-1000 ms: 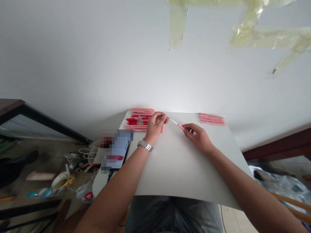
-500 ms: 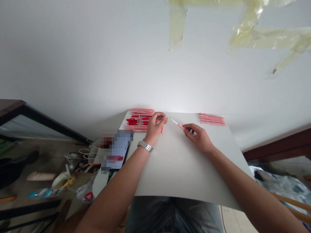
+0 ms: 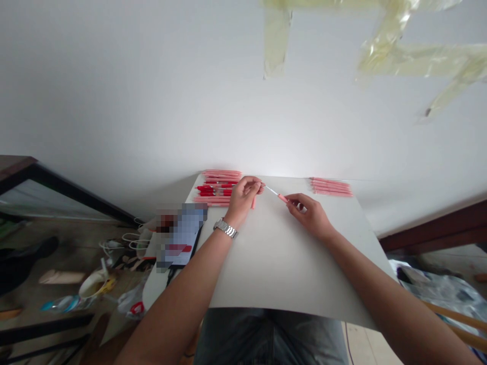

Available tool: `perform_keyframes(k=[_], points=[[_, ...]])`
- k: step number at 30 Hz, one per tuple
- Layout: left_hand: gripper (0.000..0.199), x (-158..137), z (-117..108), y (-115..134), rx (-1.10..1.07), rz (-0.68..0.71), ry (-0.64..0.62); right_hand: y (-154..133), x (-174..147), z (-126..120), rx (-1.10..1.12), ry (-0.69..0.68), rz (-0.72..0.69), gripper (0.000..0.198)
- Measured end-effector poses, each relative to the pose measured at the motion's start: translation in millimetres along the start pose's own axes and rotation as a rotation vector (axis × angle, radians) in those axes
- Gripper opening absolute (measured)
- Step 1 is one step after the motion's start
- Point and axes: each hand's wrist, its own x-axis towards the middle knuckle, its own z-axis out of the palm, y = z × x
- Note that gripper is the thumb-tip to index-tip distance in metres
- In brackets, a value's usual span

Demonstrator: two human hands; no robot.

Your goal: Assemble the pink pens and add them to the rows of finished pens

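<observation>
My right hand [image 3: 310,213] is closed around the pink barrel of a pen [image 3: 282,198]. From the barrel a thin whitish refill [image 3: 271,189] points up and left. My left hand [image 3: 246,195], with a metal watch on its wrist, pinches at the refill's tip; whatever small thing lies between those fingertips is too small to make out. Just under the left hand a short pink piece [image 3: 253,203] shows on the table. Behind that hand lie red pens [image 3: 215,192] with clear parts, partly covered by it, between rows of pink pens [image 3: 222,174].
Another row of pink pens [image 3: 331,186] lies at the table's back right. A phone with a blurred screen [image 3: 186,233] rests on the left edge of the white table [image 3: 289,268]. The wall [image 3: 228,101] rises right behind. A bottle [image 3: 63,304] and bags lie at lower left.
The gap between my left fingertips and the refill's tip has closed; they now meet. The right hand still holds the pen barrel in nearly the same place.
</observation>
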Motion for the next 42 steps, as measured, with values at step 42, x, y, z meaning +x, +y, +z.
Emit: perform_keyframes(k=[42], points=[[0.030,-8.2,3.9,6.7,0.033,-0.125,-0.060,-3.8,-2.0,1.6,0.048,0.002,0.011,0.025]])
